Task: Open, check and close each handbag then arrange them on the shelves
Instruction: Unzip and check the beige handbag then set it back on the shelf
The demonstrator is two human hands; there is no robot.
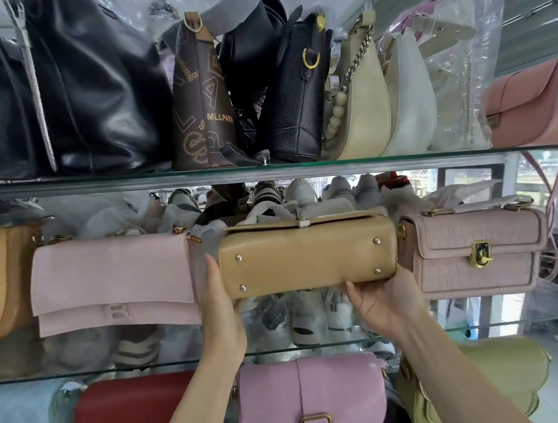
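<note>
At centre frame, both hands hold a tan handbag (308,258) at the middle glass shelf (285,350), its base turned toward the viewer so four metal feet show. The left hand (221,315) lies flat against the bag's left end with fingers straight and close together; the right hand (381,298) supports the lower right corner from beneath, fingers curled under the edge, though the fingertips are hidden behind the bag. The bag sits between a pale pink flap bag (113,284) to the left and a pink croc-embossed bag (474,252) to the right, just beside both. The step in hand appears to be seating the bag in that gap. To do it well, rotate the bag upright so the feet meet the glass, slide it in level, and keep its corners off the neighbours' clasps. The tan leather looks smooth and semi-rigid, box-shaped, with a small silver clasp along the top edge. The left neighbour appears matte and suede-like; the right one is textured with a brass turn-lock. Whether the tan bag's flap is fully fastened cannot be told.
</note>
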